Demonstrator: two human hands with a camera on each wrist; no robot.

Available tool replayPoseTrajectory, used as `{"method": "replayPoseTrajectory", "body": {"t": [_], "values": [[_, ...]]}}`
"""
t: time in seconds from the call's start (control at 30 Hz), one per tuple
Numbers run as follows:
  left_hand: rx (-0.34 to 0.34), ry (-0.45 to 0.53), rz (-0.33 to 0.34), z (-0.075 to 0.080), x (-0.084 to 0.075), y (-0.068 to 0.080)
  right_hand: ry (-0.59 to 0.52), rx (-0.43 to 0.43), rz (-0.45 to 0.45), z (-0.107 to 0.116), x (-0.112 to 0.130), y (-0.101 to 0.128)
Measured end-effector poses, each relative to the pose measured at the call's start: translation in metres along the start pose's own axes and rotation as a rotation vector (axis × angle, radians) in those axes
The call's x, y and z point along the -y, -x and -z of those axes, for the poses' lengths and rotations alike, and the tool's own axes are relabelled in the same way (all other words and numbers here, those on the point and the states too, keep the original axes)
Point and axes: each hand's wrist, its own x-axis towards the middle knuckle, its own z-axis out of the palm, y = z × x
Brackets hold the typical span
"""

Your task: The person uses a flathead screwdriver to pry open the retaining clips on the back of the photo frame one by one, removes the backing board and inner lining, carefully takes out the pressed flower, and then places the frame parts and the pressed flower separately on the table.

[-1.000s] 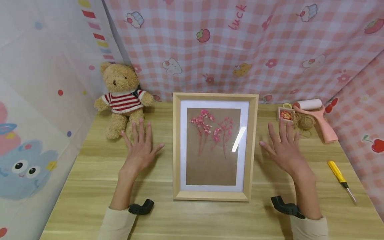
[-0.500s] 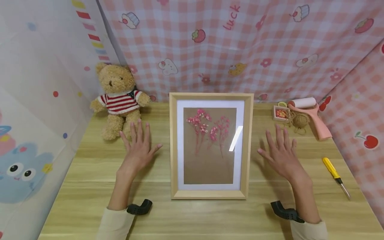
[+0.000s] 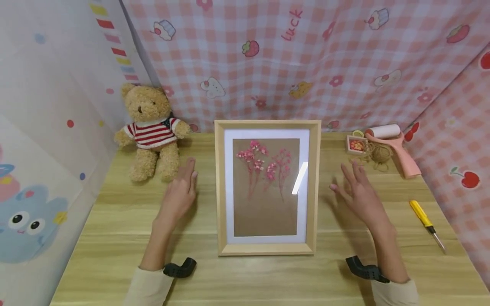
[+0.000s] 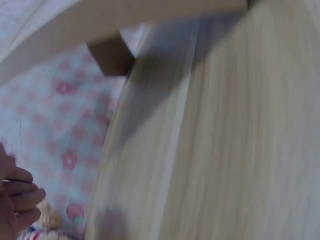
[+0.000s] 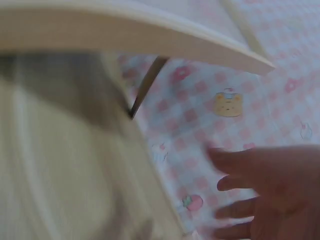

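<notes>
Wooden table (image 3: 260,280) lies below; my left hand (image 3: 180,191) and right hand (image 3: 360,196) have tilted, fingers less spread, empty, the picture frame (image 3: 265,212) untouched between them.

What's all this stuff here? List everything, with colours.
Picture frame: 1, pale wood, table centre
Flowers: several, pink, inside frame
Support: 1, brown, behind frame
Teddy bear: 1, tan, back left
Box: 1, pale, back right
Ring: 1, yellow, behind box
Twine ball: 1, tan, beside box
Roller: 1, pink and white, back right
Screwdriver: 1, yellow handle, right
Table: 1, yellowish wood, underneath
Backdrop: count unclear, pink checked and whitish, around table
Wrist devices: 2, black, at cuffs
Sleeves: 2, cream, front
Left hand: 1, bare, near bear
Right hand: 1, bare, near twine
</notes>
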Motion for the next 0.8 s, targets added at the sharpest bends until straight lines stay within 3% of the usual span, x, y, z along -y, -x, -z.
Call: {"method": "replayPoseTrajectory", "body": {"t": [0.07, 0.17, 0.23, 0.3, 0.37, 0.43, 0.67, 0.8], "values": [[-0.039, 0.174, 0.001, -0.002, -0.007, -0.002, -0.231, -0.028, 0.026, 0.002, 0.001, -0.001], [0.043, 0.555, 0.061, 0.004, -0.029, -0.006, -0.588, 0.032, 0.068, 0.004, 0.002, -0.002], [0.118, 0.762, 0.142, 0.009, -0.042, -0.01, -0.738, 0.132, 0.086, 0.004, 0.004, -0.004], [0.172, 0.889, 0.22, 0.011, -0.049, -0.014, -0.795, 0.213, 0.078, 0.003, 0.009, -0.006], [0.203, 0.938, 0.278, 0.014, -0.054, -0.017, -0.806, 0.28, 0.043, 0.001, 0.015, -0.011], [0.221, 0.966, 0.293, 0.016, -0.056, -0.018, -0.832, 0.329, 0.003, -0.003, 0.02, -0.016], [0.311, 0.925, 0.216, 0.014, -0.051, -0.015, -0.908, 0.415, 0.067, -0.01, 0.012, -0.029], [0.349, 0.889, 0.158, 0.016, -0.049, -0.015, -0.832, 0.431, 0.132, -0.008, 0.013, -0.029]]}}
